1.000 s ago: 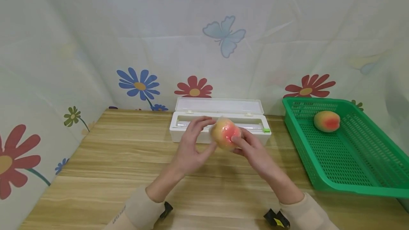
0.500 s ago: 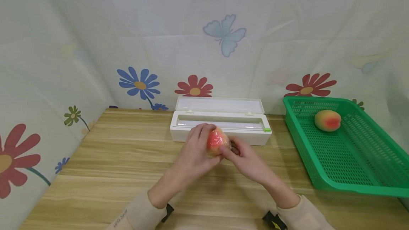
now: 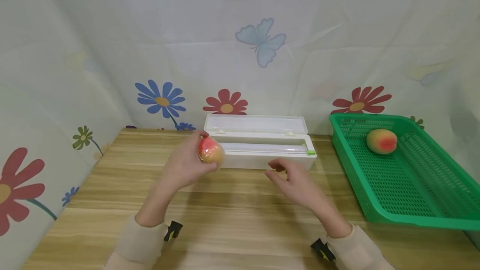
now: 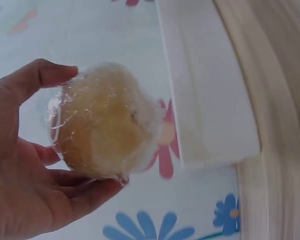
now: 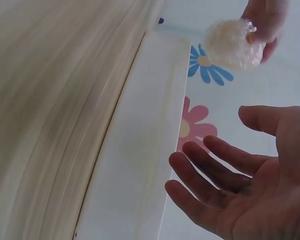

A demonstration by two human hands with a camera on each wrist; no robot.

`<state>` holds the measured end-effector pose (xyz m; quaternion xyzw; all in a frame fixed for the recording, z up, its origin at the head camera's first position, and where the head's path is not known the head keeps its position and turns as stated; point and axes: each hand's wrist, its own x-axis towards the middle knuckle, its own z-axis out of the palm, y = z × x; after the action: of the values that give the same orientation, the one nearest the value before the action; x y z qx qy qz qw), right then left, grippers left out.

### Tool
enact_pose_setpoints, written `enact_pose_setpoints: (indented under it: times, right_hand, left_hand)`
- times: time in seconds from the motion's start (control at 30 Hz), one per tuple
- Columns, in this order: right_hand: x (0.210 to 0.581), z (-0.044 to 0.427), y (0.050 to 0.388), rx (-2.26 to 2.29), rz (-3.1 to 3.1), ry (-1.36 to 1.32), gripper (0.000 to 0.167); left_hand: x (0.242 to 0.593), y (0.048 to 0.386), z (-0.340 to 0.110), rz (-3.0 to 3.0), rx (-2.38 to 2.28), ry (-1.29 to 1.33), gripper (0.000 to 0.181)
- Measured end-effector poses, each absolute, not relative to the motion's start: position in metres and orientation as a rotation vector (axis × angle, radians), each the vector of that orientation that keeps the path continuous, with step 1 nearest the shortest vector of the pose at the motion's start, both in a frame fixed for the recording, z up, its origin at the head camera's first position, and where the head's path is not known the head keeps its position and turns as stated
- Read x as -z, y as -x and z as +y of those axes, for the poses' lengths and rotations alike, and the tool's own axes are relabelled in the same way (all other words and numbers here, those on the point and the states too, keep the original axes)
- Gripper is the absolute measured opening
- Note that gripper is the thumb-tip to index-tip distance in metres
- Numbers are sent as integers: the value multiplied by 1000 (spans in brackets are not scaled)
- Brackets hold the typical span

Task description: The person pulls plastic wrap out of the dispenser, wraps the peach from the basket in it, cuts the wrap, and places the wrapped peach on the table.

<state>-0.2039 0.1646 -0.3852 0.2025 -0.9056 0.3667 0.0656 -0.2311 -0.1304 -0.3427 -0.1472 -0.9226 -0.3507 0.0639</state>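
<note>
My left hand (image 3: 186,162) grips a peach (image 3: 211,151) wrapped in clear plastic film, held up off the table before the left end of a white cling film dispenser (image 3: 262,161). In the left wrist view the film on the peach (image 4: 102,120) looks crinkled, and my thumb and fingers curve round it. My right hand (image 3: 298,181) hovers in front of the dispenser's right part, apart from the peach. Its fingers are loosely bent with nothing between them, as the right wrist view of that hand (image 5: 250,185) also shows.
The dispenser's lid (image 3: 256,124) stands raised at the back, with a film roll (image 3: 268,148) inside and a green slider (image 3: 311,152) at the right end. A green basket (image 3: 354,178) on the right holds another peach (image 3: 381,141). A flowered cloth (image 3: 180,45) hangs behind the wooden table (image 3: 240,228).
Both hands were on the wrapped peach and turned it. Now the right hand has let go, and the left hand has carried the peach to the left.
</note>
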Motion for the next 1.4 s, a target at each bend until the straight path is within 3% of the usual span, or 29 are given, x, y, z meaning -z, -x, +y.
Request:
enact_pose_setpoints:
  times: [0.43,0.93,1.4]
  right_hand:
    - [391,180,218,-986,-2697,-482,21]
    - [391,186,222,-987,-2668,-482,20]
    - [389,191,224,-1008,-2663,-468,22]
  left_hand:
    - [356,266,-215,-2891,1097,19,83]
    - [384,280,-260,-2830,980,-309,84]
    - [402,285,-278,-2791,996,-296,73]
